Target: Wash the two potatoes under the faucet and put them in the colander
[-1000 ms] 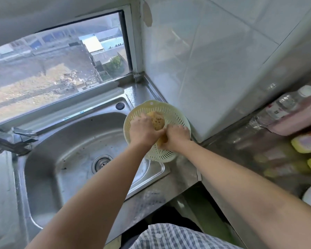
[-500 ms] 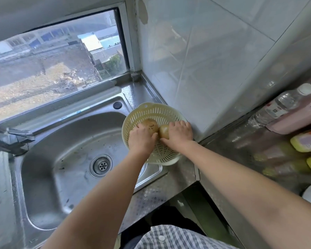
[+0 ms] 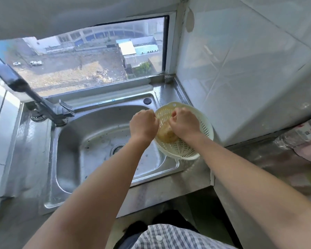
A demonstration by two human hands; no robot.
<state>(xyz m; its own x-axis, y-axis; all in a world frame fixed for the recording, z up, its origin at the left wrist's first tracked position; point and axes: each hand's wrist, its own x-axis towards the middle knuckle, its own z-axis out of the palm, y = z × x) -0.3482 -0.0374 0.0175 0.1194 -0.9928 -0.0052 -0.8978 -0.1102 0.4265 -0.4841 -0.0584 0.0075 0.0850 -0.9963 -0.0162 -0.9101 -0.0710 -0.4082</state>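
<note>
I see the potato (image 3: 166, 134) in the colander (image 3: 184, 150), between my left hand (image 3: 144, 125) and right hand (image 3: 184, 124); both curled, grasp unclear.

A steel sink (image 3: 90, 141) is sitting below a window (image 3: 90, 56). A plastic bottle (image 3: 298, 133) is lying on the counter (image 3: 258, 159) beside the tiled wall (image 3: 241, 69).

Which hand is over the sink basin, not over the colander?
The left hand: it is above the sink, while the right hand reaches into the colander.
</note>
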